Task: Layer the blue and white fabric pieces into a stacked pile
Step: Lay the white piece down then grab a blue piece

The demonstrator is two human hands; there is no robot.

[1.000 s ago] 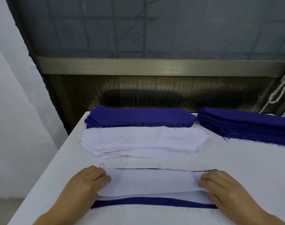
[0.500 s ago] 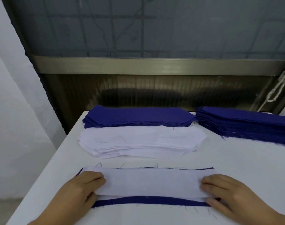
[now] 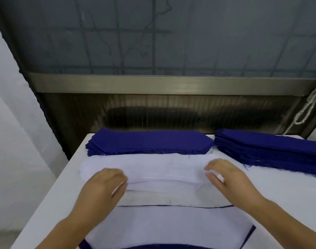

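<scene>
Blue stacks block the far side; right tabletop seemingly open.

White table (blue, white stacks)

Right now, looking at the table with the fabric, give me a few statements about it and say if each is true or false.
1. Both hands, left hand and right hand, are at the white stack. True.
2. The white stack lies behind the blue stacks. False: it lies in front of the blue stack.
3. A second blue stack sits at the right. True.
4. The near layered pile shows blue on top. False: white on top.
</scene>
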